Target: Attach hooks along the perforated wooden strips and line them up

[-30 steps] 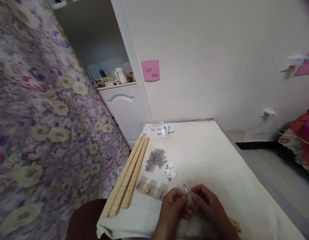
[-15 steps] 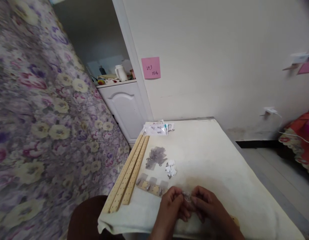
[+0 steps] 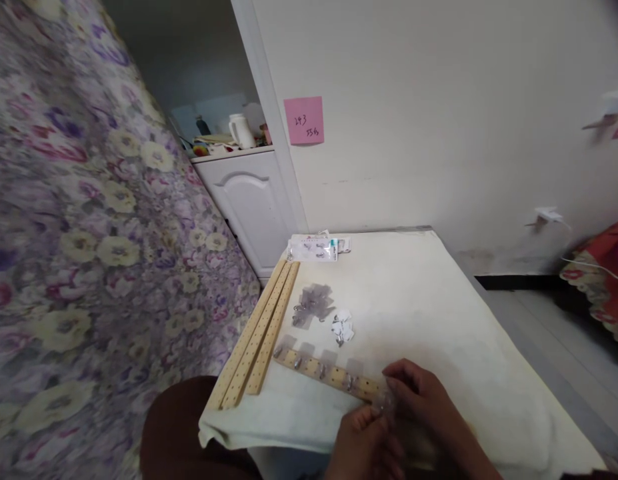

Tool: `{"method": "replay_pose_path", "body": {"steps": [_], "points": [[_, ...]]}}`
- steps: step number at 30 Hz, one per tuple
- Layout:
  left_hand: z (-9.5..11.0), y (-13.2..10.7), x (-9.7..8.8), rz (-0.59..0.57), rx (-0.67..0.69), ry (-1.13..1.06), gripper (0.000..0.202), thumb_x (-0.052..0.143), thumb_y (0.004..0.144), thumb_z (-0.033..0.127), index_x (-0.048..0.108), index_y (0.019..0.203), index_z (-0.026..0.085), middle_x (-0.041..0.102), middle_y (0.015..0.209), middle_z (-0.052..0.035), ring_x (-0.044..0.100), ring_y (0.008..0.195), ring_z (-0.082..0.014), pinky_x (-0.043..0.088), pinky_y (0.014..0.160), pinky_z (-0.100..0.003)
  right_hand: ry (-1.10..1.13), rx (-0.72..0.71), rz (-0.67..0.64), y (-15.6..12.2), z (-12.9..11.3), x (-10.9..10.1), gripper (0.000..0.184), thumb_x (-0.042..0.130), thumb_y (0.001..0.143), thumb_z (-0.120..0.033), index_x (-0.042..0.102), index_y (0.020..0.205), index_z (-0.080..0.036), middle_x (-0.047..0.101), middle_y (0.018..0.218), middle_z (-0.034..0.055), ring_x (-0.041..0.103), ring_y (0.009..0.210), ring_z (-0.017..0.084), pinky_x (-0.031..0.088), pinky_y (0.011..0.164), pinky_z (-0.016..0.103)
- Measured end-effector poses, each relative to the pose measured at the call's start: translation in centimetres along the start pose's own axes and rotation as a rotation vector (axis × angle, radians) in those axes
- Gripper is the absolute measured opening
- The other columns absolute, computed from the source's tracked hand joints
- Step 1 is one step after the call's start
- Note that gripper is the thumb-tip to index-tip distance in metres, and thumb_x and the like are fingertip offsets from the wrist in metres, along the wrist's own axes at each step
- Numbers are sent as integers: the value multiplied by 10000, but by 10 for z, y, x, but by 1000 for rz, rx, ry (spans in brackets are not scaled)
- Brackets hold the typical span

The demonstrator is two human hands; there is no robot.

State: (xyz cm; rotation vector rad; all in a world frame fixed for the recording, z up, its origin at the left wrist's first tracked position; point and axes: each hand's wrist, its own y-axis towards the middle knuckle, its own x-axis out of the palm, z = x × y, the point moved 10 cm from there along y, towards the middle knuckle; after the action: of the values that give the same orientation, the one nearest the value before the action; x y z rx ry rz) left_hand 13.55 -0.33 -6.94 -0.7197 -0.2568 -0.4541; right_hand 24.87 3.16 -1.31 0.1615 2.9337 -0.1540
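My left hand (image 3: 365, 437) and my right hand (image 3: 423, 401) meet at the near edge of a table (image 3: 419, 300) covered in cream cloth. Both pinch a small clear adhesive hook (image 3: 387, 401) between their fingertips, right at the end of a perforated wooden strip (image 3: 329, 373) that has several clear hooks stuck along it. A pile of clear hooks (image 3: 311, 305) and a pile of white backing papers (image 3: 343, 328) lie just beyond the strip.
Two longer perforated wooden strips (image 3: 261, 327) lie along the table's left edge. A hook packet (image 3: 316, 248) lies at the far end. A floral cloth (image 3: 83, 220) hangs at left, with a white cabinet (image 3: 249, 207) behind. A pink note (image 3: 303, 121) is stuck on the wall.
Both hands have moved down and right towards the near table edge, uncovering more of the short strip with its hooks. The view has tilted down a little.
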Motion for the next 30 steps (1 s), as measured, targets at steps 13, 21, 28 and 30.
{"method": "replay_pose_path", "body": {"steps": [13,21,28,30], "points": [[-15,14,-10,55,-53,-49,433,657,582,510,489,814,185,617,475,20,521,302,-93,270,283,-152,-356,-63,66,16,10,2,196,477,792,-259,653,863,-212,691,843,35,621,786,195,454,733,310],[-17,19,-12,53,-43,-13,434,610,619,532,510,826,164,600,455,15,499,288,-90,232,291,-166,-398,-28,46,23,16,5,206,468,803,-269,657,870,-222,694,874,31,621,820,196,442,757,304],[-18,19,-11,60,-77,-8,412,584,619,519,508,826,172,590,436,24,486,278,-91,215,289,-172,-398,-22,24,25,20,6,199,464,819,-288,650,870,-240,692,888,21,618,841,194,438,758,294],[-16,17,-9,62,-81,7,387,566,624,497,509,824,170,592,438,24,481,274,-87,208,285,-173,-392,-24,19,26,21,7,199,464,820,-287,650,870,-241,691,891,20,618,847,193,438,762,293]]}}
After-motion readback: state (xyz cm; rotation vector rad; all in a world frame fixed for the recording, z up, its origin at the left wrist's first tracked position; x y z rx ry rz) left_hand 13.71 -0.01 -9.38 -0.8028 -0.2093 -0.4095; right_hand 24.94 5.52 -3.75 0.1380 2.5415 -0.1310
